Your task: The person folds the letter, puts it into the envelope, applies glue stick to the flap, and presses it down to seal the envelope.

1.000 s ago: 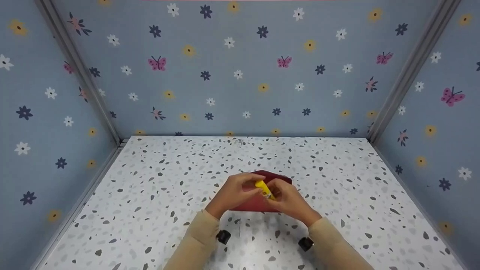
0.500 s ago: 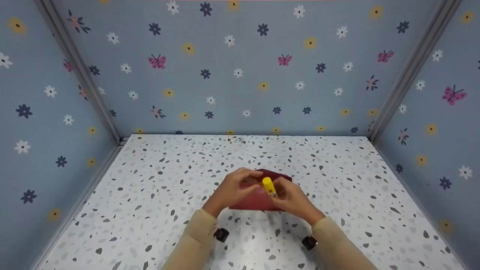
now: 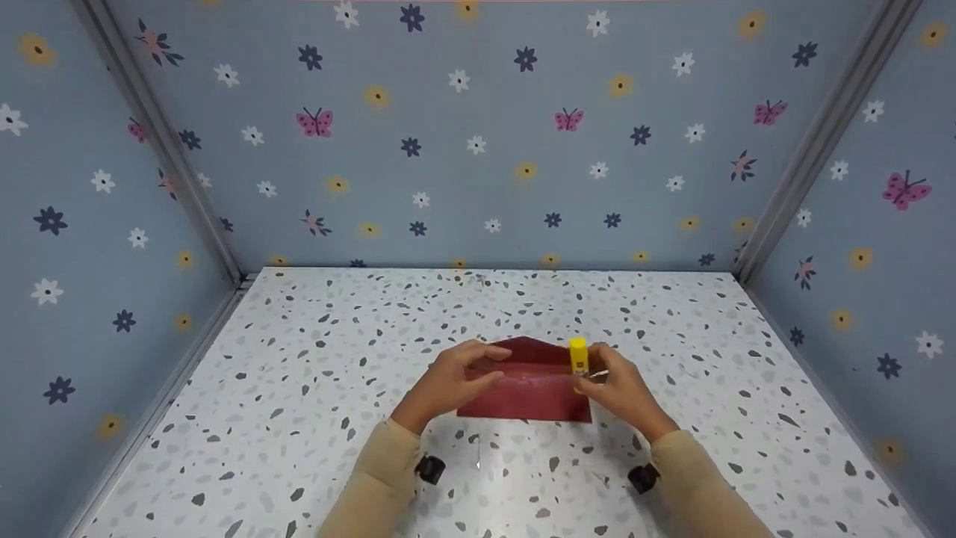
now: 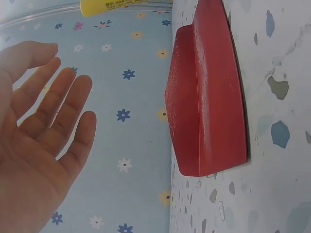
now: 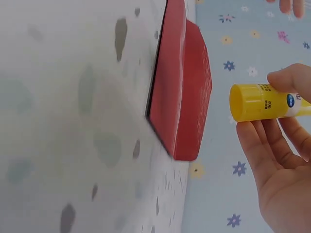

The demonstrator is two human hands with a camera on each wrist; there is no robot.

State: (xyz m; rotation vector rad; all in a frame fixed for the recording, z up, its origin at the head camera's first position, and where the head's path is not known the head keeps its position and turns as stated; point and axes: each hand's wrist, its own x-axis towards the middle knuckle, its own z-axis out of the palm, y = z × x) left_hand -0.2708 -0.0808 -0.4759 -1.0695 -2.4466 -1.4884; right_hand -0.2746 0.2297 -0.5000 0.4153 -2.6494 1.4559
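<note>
A red paper envelope (image 3: pixel 523 402) lies on the table with its pointed flap raised at the far side. Whitish, shiny streaks run along its fold, clearest in the left wrist view on the envelope (image 4: pixel 221 97). My right hand (image 3: pixel 626 387) pinches a yellow glue stick (image 3: pixel 579 357) upright between thumb and fingers, over the envelope's right end. In the right wrist view, one yellow end of the glue stick (image 5: pixel 255 103) juts out beyond the fingertips. Over the envelope's left end, my left hand (image 3: pixel 450 382) holds nothing, its fingers spread and loosely bent.
The speckled white table (image 3: pixel 314 433) reaches back to a blue wall (image 3: pixel 478 172) printed with flowers and butterflies. Side walls with grey metal corner posts (image 3: pixel 160 134) close in the left and right. A small black wrist camera (image 3: pixel 431 469) sits at the left sleeve.
My hands have drawn apart. The right hand carried the glue stick rightward and turned it from tilted to upright. The left hand, earlier close to the glue stick, moved slightly left, uncovering more envelope.
</note>
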